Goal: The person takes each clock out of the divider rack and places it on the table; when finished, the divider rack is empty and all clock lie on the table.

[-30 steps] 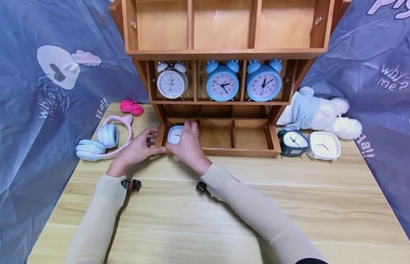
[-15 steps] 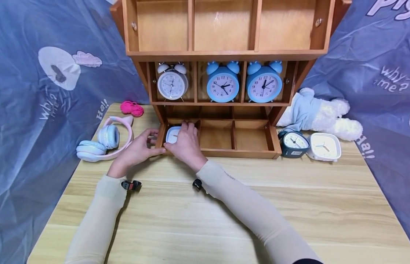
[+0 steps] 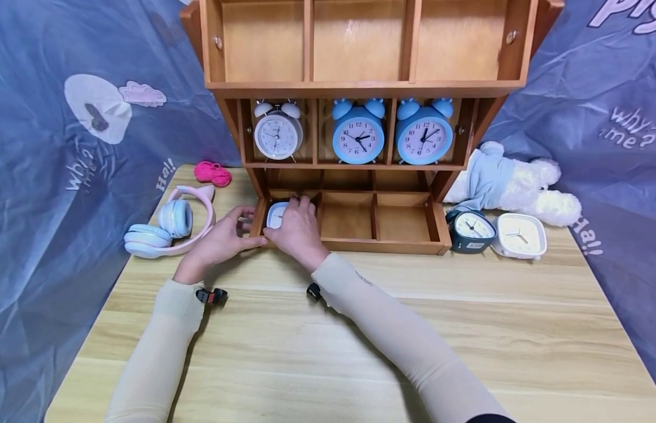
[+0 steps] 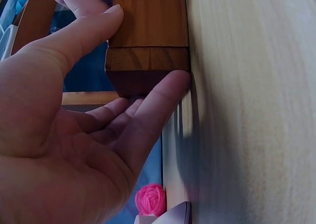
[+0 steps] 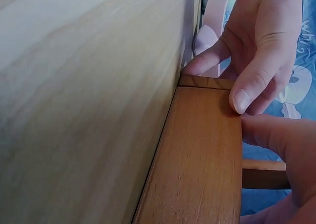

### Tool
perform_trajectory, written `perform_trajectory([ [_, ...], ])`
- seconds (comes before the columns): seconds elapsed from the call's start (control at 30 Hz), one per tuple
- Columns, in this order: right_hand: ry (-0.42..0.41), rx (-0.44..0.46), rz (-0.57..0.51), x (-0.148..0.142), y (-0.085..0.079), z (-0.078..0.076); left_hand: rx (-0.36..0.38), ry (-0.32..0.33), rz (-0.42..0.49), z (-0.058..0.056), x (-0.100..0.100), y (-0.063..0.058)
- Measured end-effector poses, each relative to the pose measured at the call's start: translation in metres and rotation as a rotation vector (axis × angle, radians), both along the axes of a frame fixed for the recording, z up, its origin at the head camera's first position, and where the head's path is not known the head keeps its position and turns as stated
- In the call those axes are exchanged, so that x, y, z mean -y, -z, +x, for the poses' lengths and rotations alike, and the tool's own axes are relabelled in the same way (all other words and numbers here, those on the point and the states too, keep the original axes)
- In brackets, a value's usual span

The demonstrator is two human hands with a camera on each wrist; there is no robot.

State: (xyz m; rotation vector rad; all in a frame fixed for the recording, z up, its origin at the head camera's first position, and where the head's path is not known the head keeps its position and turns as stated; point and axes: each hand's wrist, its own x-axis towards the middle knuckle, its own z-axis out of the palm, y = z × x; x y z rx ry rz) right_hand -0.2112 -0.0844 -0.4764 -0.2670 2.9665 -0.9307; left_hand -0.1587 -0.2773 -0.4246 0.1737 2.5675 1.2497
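A small square clock (image 3: 275,215) with a white face and pale blue rim stands in the bottom left compartment of the wooden shelf (image 3: 359,244). My right hand (image 3: 298,230) holds it from above, covering its right part. The left hand (image 3: 222,238) grips the shelf's front left corner. In the left wrist view its thumb (image 4: 94,28) lies against the board's upper edge, and the fingers reach round the end. The right wrist view shows the right thumb (image 5: 266,132) at the board's inner edge, close to the left thumb (image 5: 244,98); the clock is hidden there.
One white (image 3: 277,135) and two blue twin-bell clocks (image 3: 358,139) stand in the middle row. A dark green clock (image 3: 471,230) and white clock (image 3: 520,236) sit right of the shelf, before a plush toy (image 3: 512,182). Headphones (image 3: 174,220) and pink yarn (image 3: 212,173) lie left.
My right hand has shifted slightly left with the small square clock, nearer the compartment's left wall. The left hand stays at the shelf corner.
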Motion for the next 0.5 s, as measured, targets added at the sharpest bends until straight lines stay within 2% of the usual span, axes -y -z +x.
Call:
perform_trajectory([
  [0.1, -0.005, 0.004, 0.001, 0.0, -0.005, 0.002, 0.004, -0.001, 0.006, 0.0, 0.0, 0.0],
  [0.27, -0.023, 0.047, 0.039, -0.009, -0.047, 0.022, 0.004, -0.004, 0.002, -0.001, 0.0, 0.0],
  [0.33, -0.023, 0.052, 0.064, -0.011, -0.058, 0.029, 0.002, -0.003, -0.003, -0.001, 0.0, 0.001],
  [0.5, -0.018, 0.001, 0.076, -0.012, -0.058, 0.032, -0.005, 0.002, -0.003, -0.001, 0.001, 0.001],
])
